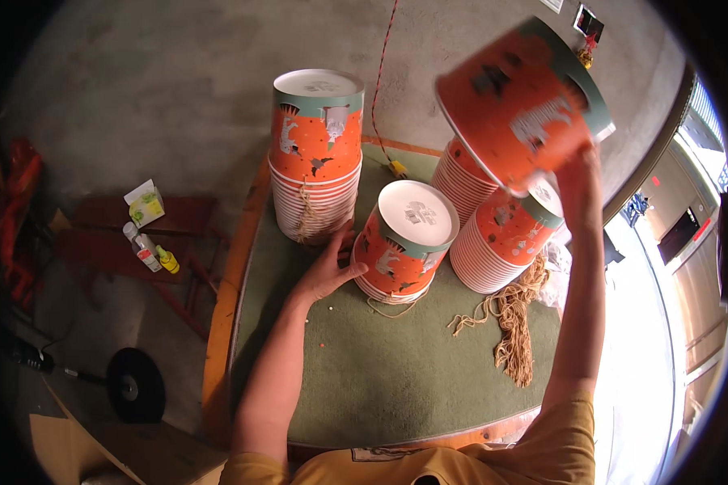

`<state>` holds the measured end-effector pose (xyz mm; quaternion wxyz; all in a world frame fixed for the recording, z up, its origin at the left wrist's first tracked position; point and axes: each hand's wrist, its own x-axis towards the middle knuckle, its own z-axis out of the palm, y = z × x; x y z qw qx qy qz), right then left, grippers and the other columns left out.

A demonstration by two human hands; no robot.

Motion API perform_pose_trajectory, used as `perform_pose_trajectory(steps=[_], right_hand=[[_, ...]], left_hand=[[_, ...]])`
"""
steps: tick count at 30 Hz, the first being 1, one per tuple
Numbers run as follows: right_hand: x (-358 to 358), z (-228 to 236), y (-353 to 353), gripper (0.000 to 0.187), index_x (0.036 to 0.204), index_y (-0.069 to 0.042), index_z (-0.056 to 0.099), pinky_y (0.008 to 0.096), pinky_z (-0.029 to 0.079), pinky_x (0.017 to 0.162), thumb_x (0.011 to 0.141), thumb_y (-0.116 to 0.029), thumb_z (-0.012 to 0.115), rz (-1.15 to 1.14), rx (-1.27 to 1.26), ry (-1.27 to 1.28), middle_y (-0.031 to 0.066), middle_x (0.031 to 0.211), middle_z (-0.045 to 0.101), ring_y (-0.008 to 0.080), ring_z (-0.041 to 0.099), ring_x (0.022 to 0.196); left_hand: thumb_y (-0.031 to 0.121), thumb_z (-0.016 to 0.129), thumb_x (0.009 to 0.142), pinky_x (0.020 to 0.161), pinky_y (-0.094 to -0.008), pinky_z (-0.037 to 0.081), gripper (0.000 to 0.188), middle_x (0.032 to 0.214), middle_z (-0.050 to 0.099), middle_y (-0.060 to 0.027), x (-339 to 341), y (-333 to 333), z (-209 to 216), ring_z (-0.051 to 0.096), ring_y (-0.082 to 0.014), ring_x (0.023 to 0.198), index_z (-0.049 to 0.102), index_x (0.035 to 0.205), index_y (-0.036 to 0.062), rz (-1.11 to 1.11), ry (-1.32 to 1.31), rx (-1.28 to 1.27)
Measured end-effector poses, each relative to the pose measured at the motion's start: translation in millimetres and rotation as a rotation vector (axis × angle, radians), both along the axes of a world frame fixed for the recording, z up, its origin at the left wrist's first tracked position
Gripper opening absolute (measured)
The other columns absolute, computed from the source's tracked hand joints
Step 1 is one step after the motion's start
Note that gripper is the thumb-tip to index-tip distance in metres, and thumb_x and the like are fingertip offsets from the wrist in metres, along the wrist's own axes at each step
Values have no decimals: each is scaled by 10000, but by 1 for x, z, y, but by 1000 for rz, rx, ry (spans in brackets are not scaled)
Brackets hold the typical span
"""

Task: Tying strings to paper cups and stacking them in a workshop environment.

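My right hand (pixel 581 174) is raised at the right, closed on the rim side of an orange paper bucket (pixel 519 105) with a green band. That bucket is tilted in the air and slightly blurred. Lower down, my left hand (pixel 332 271) has its fingers apart against the left side of a short stack of upside-down paper buckets (pixel 400 250). Twine loops around the foot of this stack. To its left stands a taller bucket stack (pixel 317 153), also tied with twine. Two further stacks, a right one (pixel 501 238) and a partly hidden back one (pixel 461 182), stand under the raised bucket.
A bundle of loose twine (pixel 516 323) lies on the green table top (pixel 364 372), beside clear plastic (pixel 556 271). Left of the table, a dark red bench (pixel 97 246) holds bottles and a small box (pixel 144 204). A red cord (pixel 378 89) hangs behind.
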<state>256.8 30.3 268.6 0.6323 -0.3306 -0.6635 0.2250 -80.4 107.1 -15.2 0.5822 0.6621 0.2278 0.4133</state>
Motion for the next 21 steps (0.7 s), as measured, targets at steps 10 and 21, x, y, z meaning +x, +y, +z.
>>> perform_pose_trajectory(steps=[10,21], right_hand=[[10,-86,-50,911,1495,-104,280,365,476,906,829,-575,685,-308,-119,-51,95,1136,568,175,557,1036],[-52,-134,-9,836,1455,-88,287,352,438,927,854,-470,725,-83,-218,8,81,1171,567,168,548,1007]], left_hand=[[390,768,837,1070,-430,408,1040,1464,354,-167,1,-5,6,421,-290,1321,69,1558,117,-5,8,-1],[376,769,834,1056,-408,423,1040,1457,363,-153,2,-9,11,419,-277,1324,67,1561,130,-13,1,-22]])
